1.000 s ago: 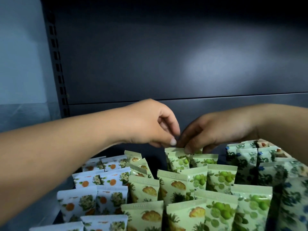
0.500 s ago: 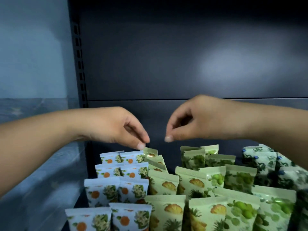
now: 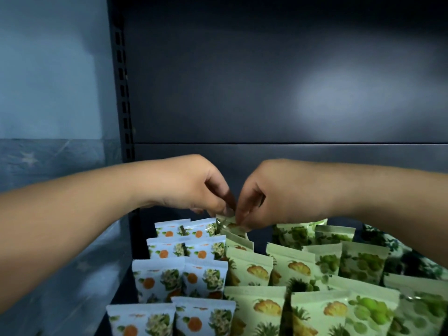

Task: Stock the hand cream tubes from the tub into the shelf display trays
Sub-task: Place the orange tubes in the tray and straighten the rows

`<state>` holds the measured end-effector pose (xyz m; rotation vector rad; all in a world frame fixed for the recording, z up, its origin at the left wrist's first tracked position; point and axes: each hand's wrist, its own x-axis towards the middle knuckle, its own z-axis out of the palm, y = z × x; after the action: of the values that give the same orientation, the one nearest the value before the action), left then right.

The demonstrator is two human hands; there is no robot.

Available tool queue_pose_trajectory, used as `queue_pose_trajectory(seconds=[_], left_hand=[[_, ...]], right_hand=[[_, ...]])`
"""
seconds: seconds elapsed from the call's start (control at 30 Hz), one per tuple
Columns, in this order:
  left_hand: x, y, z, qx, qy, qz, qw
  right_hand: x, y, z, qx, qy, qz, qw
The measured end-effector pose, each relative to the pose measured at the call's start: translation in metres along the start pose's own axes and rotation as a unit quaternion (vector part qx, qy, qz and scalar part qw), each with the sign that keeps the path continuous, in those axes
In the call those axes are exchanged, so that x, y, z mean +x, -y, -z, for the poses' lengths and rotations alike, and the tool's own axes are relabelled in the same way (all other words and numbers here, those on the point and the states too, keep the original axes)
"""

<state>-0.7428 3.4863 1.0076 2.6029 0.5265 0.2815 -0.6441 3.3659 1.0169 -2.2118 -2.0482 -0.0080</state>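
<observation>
Tubes stand in rows across the lower half of the frame, flat crimped ends up; at lower left the white tubes [image 3: 180, 280] carry orange fruit and white flowers; in the lower middle the pale green tubes [image 3: 249, 269] carry a yellow pineapple; to their right the lime tubes [image 3: 358, 263] carry green fruit; at the far right edge dark-printed tubes [image 3: 412, 258] sit partly behind the right forearm, their print too dim to read. The back tube [image 3: 229, 223] of the pineapple row lies at mid-frame, just beside the rearmost white tubes; both hands meet over its top edge. The left hand [image 3: 194, 187] comes in from the left, fingers curled down, thumb and fingertips pinching the left part of that crimped edge; the right hand [image 3: 269, 192] comes in from the right, fingers curled likewise, pinching the same edge at its right part; the fingertips of the two hands nearly touch. Behind the hands a dark grey back panel [image 3: 278, 93] fills the upper frame, with a seam running across above the wrists; a slotted upright [image 3: 122, 93] runs down the upper left, and a bluish wall [image 3: 48, 81] lies left of it. The trays under the tubes are hidden.
</observation>
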Motion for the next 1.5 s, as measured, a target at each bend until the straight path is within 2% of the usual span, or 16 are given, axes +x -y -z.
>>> queue_pose_trajectory(seconds=[0.43, 0.8, 1.3, 1.5], left_hand=[[0.000, -0.006, 0.000, 0.051, 0.043, -0.029, 0.997], [0.000, -0.014, -0.001, 0.097, 0.057, -0.038, 0.993], [-0.004, -0.019, -0.004, 0.134, 0.025, -0.027, 0.990], [-0.011, -0.023, 0.001, 0.091, -0.007, -0.062, 0.994]], right_hand=[[-0.015, -0.014, 0.012, 0.030, 0.010, -0.054, 0.998], [-0.020, -0.008, 0.011, -0.049, 0.063, -0.019, 0.997], [-0.027, -0.008, 0.014, -0.079, 0.088, -0.033, 0.992], [-0.025, -0.010, 0.012, -0.106, 0.080, -0.022, 0.991]])
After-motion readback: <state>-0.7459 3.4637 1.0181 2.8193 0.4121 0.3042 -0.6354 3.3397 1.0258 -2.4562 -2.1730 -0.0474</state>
